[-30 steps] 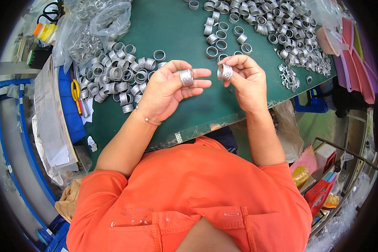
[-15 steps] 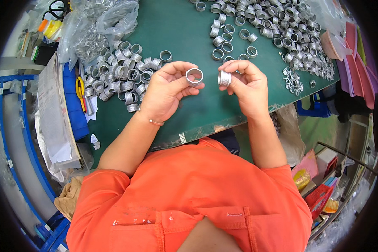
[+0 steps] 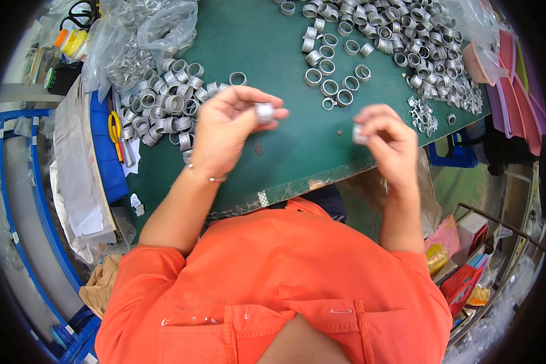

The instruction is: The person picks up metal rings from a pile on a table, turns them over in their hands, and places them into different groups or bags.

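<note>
Between the thumb and fingers of my left hand (image 3: 227, 130) is a silver metal ring (image 3: 264, 113), its side turned toward me and slightly blurred. My right hand (image 3: 391, 142) pinches another silver ring (image 3: 359, 134) over the table's front right part; motion smears it. Both hands are above the green tabletop (image 3: 297, 158), well apart from each other. A heap of silver rings (image 3: 175, 100) lies just beyond my left wrist. Several loose rings (image 3: 344, 97) stand on the table beyond the gap between my hands.
At the back right is a large pile of rings (image 3: 400, 30), with small metal scraps (image 3: 423, 115) at its near edge. Clear plastic bags (image 3: 164, 27) sit at the back left. A blue tray (image 3: 106, 145) with yellow-handled pliers (image 3: 115, 128) borders the left side. Pink sheets (image 3: 515, 91) stand at right.
My hands have moved apart, the left one a little left and the right one right and down. The left ring has turned from open end to side view.
</note>
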Demonstrator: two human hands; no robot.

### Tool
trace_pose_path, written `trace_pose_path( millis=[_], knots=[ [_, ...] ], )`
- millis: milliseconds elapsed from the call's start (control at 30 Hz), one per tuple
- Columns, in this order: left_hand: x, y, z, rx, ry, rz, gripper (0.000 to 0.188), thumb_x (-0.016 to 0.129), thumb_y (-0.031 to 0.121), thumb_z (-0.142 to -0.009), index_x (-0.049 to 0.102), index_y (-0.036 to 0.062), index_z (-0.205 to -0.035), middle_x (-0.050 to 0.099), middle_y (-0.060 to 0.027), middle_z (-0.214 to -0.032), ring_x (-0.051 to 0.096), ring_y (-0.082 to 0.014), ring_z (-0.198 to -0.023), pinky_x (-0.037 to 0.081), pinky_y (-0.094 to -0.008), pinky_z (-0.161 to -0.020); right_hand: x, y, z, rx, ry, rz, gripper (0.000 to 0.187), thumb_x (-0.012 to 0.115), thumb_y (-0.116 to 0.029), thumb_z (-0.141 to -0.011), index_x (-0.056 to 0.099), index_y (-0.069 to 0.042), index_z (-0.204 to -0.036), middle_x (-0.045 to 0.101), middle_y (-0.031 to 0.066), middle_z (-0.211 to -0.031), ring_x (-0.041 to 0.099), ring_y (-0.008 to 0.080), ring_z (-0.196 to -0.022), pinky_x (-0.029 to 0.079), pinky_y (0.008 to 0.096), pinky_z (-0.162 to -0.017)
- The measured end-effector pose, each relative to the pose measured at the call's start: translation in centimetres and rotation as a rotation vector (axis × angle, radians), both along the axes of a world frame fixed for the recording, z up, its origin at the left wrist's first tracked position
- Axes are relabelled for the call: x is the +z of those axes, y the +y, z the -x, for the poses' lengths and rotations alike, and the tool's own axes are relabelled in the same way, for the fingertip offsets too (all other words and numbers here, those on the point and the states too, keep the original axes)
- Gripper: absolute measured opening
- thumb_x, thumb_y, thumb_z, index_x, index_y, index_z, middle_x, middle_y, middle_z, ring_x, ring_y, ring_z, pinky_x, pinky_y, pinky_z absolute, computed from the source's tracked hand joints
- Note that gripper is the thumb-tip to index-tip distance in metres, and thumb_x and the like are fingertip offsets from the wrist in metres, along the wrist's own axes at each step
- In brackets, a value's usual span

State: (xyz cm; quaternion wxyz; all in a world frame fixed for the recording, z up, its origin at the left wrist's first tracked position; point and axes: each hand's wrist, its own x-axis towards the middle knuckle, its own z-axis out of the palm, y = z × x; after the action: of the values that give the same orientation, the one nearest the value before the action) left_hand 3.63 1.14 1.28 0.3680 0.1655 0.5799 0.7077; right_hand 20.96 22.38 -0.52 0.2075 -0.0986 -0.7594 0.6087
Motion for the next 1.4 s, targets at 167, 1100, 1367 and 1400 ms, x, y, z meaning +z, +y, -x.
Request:
trace_pose_path(
  millis=[167,1100,1367,1400],
  knots=[
    [0.1,-3.3,4.1,0.001,1.093,0.451,0.023,0.050,-0.014,-0.079,0.065,-0.0013,-0.091,0.069,-0.0135,-0.102,0.067,-0.0249,-0.098,0.050,-0.0343,-0.091,2.6,4.7,-8.8,-0.113,-0.789,-0.432,0.016,0.057,0.007,-0.075,0.062,0.002,-0.089,0.059,0.0124,-0.084,0.060,0.0226,-0.076,0.048,0.0312,-0.068],
    [-2.3,3.8,-0.6,-0.326,-0.523,-0.245,0.036,0.058,0.006,-0.092,0.051,0.0014,-0.127,0.061,-0.0139,-0.118,0.063,-0.0201,-0.101,0.054,-0.0273,-0.085,-2.6,-1.2,1.1,0.118,0.168,0.859,0.045,0.066,0.004,-0.083,0.048,-0.002,-0.123,0.058,0.0142,-0.117,0.060,0.0289,-0.111,0.052,0.0353,-0.093],
    [-1.6,3.0,-0.8,-0.233,-0.757,-0.311,0.024,0.052,0.001,-0.093,0.052,-0.0040,-0.116,0.057,-0.0294,-0.120,0.062,-0.0361,-0.108,0.058,-0.0333,-0.087,-1.5,-1.6,1.2,0.228,0.147,1.086,0.036,0.054,-0.012,-0.096,0.044,0.002,-0.127,0.060,0.0208,-0.112,0.064,0.0286,-0.101,0.055,0.0355,-0.083],
    [-1.7,2.9,-0.8,-0.232,-0.754,-0.314,0.022,0.052,0.001,-0.094,0.053,-0.0038,-0.115,0.056,-0.0295,-0.120,0.062,-0.0360,-0.108,0.058,-0.0330,-0.086,-1.9,-1.3,1.1,0.272,0.157,1.101,0.036,0.052,-0.014,-0.097,0.043,0.002,-0.128,0.060,0.0210,-0.110,0.065,0.0276,-0.097,0.055,0.0347,-0.080]
  ],
)
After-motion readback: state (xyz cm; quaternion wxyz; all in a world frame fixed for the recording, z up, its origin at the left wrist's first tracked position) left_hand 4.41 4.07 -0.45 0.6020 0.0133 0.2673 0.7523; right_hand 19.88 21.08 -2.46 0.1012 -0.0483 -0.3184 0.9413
